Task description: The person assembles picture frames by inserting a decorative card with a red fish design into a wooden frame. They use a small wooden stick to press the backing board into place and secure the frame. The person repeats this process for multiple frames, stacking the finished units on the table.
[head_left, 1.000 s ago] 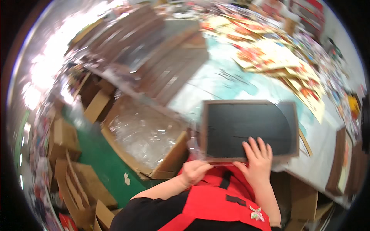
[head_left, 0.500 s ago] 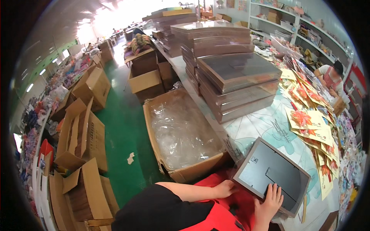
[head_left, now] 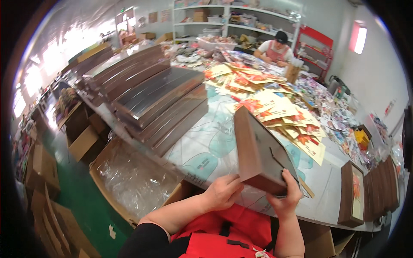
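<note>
Nearer the person than the pile of yellow sheets (head_left: pixel 275 103), a brown frame (head_left: pixel 249 150) tilts over the desk (head_left: pixel 326 182); both hands clamp it, the left hand (head_left: pixel 223 192) at its lower left corner, the right hand (head_left: pixel 287 195) at its lower right; wrapped frames (head_left: pixel 161 92) stack left of the pile; a co-worker (head_left: pixel 277 52) sits beyond it.

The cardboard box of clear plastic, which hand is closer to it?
Left. Your left hand, at the left corner of the brown frame, is just right of the box; your right hand grips the frame farther right.
</note>
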A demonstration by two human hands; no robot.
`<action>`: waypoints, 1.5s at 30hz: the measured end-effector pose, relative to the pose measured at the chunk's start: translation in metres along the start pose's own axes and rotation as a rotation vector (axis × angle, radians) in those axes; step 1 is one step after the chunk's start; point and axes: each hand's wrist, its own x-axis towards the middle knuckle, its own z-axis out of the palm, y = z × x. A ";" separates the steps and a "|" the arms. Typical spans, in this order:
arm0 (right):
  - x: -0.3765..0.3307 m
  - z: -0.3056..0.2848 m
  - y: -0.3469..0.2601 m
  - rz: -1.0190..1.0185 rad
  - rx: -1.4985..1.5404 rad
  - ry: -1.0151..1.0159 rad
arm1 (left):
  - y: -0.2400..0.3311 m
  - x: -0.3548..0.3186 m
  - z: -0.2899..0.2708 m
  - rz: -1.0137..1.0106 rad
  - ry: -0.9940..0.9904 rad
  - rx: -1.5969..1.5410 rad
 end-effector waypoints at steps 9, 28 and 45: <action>0.029 -0.039 0.046 0.393 0.112 0.338 | -0.063 -0.018 0.047 -0.260 -0.248 -0.074; 0.027 -0.092 0.089 1.023 1.026 0.984 | -0.023 -0.088 -0.063 -0.414 -0.202 0.210; 0.011 -0.076 0.047 0.438 0.040 0.387 | -0.155 -0.273 -0.253 -1.432 -0.074 1.110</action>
